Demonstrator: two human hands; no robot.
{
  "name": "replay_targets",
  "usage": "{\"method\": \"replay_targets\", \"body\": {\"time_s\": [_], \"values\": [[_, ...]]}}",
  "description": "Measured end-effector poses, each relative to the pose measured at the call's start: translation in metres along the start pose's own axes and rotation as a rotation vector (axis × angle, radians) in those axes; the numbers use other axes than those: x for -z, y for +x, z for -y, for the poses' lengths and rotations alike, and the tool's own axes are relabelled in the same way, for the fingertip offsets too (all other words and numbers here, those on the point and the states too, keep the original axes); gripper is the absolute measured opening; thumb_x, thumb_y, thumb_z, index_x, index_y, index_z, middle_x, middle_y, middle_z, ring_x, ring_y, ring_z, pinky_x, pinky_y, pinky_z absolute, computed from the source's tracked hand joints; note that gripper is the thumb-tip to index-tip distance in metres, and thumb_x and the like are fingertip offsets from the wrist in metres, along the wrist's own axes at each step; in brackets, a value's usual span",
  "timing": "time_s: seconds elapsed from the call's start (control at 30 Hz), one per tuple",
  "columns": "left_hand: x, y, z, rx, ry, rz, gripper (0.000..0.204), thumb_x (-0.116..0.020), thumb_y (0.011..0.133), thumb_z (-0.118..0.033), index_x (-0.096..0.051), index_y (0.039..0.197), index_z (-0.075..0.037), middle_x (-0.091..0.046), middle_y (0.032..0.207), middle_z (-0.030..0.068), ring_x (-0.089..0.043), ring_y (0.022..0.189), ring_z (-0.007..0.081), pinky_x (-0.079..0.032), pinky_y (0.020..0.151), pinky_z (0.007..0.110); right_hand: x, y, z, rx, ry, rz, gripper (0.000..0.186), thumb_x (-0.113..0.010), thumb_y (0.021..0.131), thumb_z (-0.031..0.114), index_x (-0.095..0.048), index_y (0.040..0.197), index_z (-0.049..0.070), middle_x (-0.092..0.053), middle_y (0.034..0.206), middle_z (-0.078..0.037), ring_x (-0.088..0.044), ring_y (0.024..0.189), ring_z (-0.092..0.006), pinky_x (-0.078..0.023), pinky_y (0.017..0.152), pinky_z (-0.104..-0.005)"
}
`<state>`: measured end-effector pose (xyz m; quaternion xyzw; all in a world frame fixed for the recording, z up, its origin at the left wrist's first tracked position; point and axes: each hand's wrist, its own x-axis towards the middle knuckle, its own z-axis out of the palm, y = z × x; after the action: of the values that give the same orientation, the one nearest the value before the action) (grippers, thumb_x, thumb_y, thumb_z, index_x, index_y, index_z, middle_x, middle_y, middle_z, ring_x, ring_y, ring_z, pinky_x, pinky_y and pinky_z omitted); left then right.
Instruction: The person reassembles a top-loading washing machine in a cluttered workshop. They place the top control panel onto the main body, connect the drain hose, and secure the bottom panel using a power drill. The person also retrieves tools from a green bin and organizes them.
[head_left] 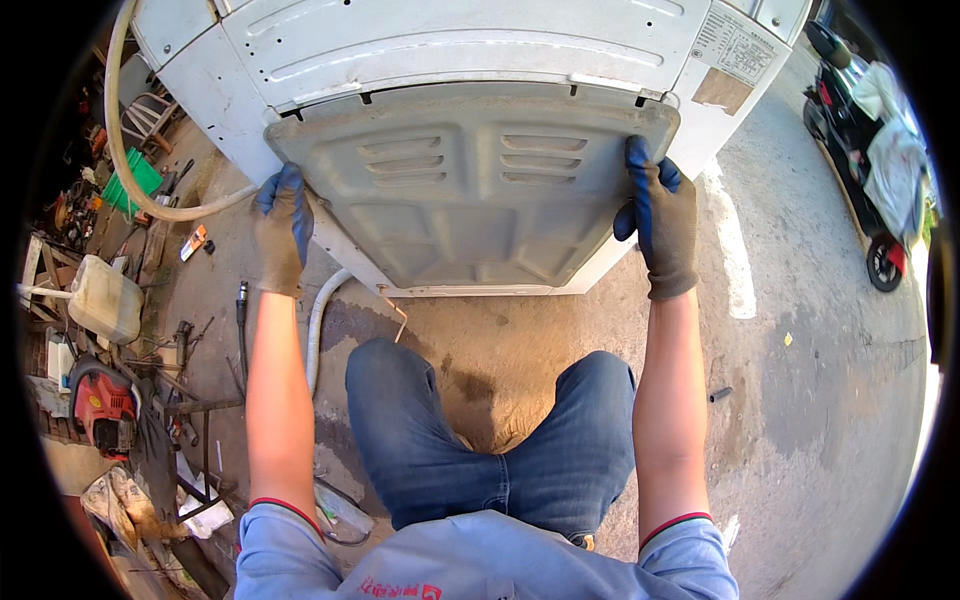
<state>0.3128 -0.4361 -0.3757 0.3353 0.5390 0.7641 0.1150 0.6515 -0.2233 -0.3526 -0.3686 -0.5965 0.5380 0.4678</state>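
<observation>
A grey ridged metal panel (470, 230) with two sets of louvre slots lies against the lower face of a white metal appliance (450, 40), near slots at its top edge. My gloved left hand (282, 225) grips the panel's left edge below the upper corner, fingers curled. My gloved right hand (655, 215) holds the opposite edge, fingers bent round it near the upper corner. Beside my left hand runs a pale hose (170, 210). A printed label (738, 45) is on the appliance's right side.
Clutter at left includes a green crate (135, 180), a plastic jerrycan (105, 300), a red engine tool (103, 405) and scattered metal pieces. A grey hose (323, 310) curves by my left knee on the concrete floor (780, 420). A scooter (855, 120) stands at right.
</observation>
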Motion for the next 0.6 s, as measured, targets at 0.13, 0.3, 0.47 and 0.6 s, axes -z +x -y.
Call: {"method": "replay_targets", "body": {"time_s": [0.13,0.3,0.47,0.6], "values": [[-0.006,-0.008,-0.008,0.091,-0.002,-0.010,0.027,-0.065,0.092,-0.033,-0.058,0.084,-0.009,-0.039,0.063,-0.0083,-0.033,0.053,0.0034,-0.023,0.047,0.022,-0.007,0.002,0.001,-0.032,-0.042,-0.047,0.052,-0.069,0.085,0.048,-0.062,0.079,-0.003,-0.047,0.054,0.000,-0.044,0.037,-0.0110,-0.037,0.034,-0.0263],[-0.020,-0.011,-0.021,0.202,0.086,-0.040,0.025,-0.068,0.090,-0.032,-0.061,0.086,-0.008,-0.041,0.063,-0.0081,-0.034,0.053,0.0037,-0.025,0.048,0.022,-0.002,0.002,-0.001,-0.021,-0.077,-0.057,0.047,-0.069,0.086,0.042,-0.061,0.074,-0.003,-0.046,0.054,0.000,-0.043,0.038,-0.0108,-0.037,0.034,-0.0268],[-0.027,-0.012,-0.021,0.150,0.175,-0.129,0.032,-0.069,0.089,-0.036,-0.055,0.073,-0.012,-0.033,0.054,-0.0084,-0.026,0.044,0.0037,-0.017,0.040,0.024,-0.009,0.005,-0.007,0.032,-0.076,-0.090,0.049,-0.067,0.088,0.041,-0.064,0.082,-0.007,-0.053,0.059,-0.004,-0.050,0.042,-0.0120,-0.041,0.037,-0.0271],[-0.024,-0.014,-0.026,0.126,0.296,-0.155,0.040,-0.068,0.088,-0.040,-0.057,0.070,-0.006,-0.041,0.054,-0.0058,-0.035,0.045,0.0066,-0.025,0.042,0.026,-0.010,0.000,0.016,-0.015,-0.411,-0.101,0.054,-0.063,0.087,0.049,-0.066,0.086,-0.005,-0.058,0.060,-0.008,-0.058,0.047,-0.0142,-0.046,0.043,-0.0269]]}}
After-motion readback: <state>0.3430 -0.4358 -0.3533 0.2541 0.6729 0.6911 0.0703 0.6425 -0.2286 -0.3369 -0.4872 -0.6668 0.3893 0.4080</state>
